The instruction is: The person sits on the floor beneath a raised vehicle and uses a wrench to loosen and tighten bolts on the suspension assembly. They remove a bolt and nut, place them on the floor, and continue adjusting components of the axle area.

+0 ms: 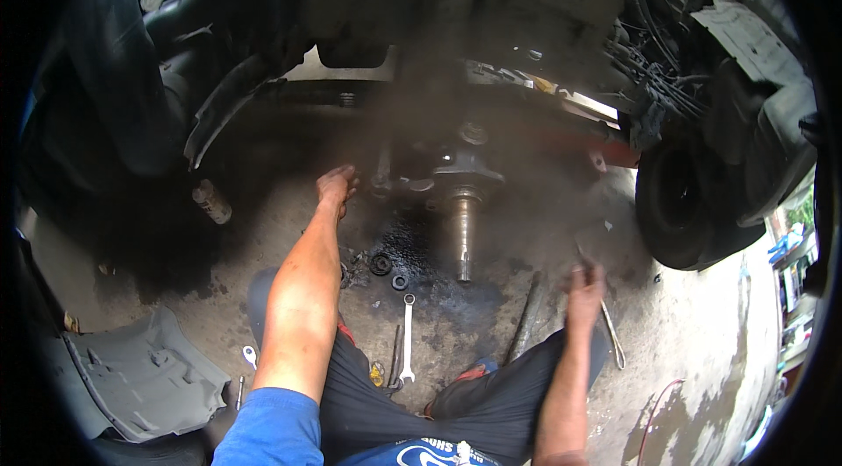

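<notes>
In the middle a greasy axle spindle (463, 234) points toward me from its dark hub (469, 170) beneath the vehicle. My left hand (336, 186) reaches to the left of it, fingers curled, and whatever they may grip is hidden. My right hand (586, 286) is over the floor to the right, closed and blurred by motion. A thin dark piece juts above its fingers; I cannot make out what it is. A slim rod with a looped end (617, 350) shows just below that hand, and whether it is held cannot be told.
Between my legs lies a combination wrench (408, 339). Dark rings (381, 264) sit by an oily patch. A bar (525, 319) lies near my right knee, a can (211, 202) stands left, a grey panel (145, 369) lower left. A tire (684, 207) is at right.
</notes>
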The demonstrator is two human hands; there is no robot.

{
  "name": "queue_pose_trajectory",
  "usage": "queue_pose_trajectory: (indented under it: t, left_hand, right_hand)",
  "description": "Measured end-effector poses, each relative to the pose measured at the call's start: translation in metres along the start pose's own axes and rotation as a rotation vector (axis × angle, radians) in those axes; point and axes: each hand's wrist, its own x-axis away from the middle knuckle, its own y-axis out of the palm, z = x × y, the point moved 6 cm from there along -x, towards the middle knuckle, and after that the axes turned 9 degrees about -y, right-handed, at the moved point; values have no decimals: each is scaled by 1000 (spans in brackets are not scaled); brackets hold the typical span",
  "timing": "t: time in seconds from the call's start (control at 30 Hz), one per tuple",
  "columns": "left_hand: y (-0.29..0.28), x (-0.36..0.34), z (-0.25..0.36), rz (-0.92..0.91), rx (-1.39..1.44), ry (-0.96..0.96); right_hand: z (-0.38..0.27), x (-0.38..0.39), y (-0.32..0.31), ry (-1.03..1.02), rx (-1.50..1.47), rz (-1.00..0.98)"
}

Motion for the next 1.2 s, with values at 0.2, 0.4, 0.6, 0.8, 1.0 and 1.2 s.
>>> queue_pose_trajectory:
  t: [0.2, 0.4, 0.6, 0.8, 1.0, 1.2]
  left_hand:
    - [18, -21, -4, -163, -22, 51]
    - [18, -31, -18, -165, -56, 28]
    - [29, -38, -19, -266, 19, 67]
    - [36, -37, -12, -288, -61, 90]
    - [36, -30, -10, -281, -93, 29]
    - [35, -34, -19, -256, -49, -25]
  right_hand:
    - [93, 52, 94, 126, 640, -612]
    - [102, 63, 135, 66, 730, -932]
    - [87, 67, 146, 121, 797, -1011]
    - [86, 68, 145, 127, 756, -1032]
    - [84, 70, 145, 118, 696, -1010]
    - [81, 72, 148, 140, 737, -1049]
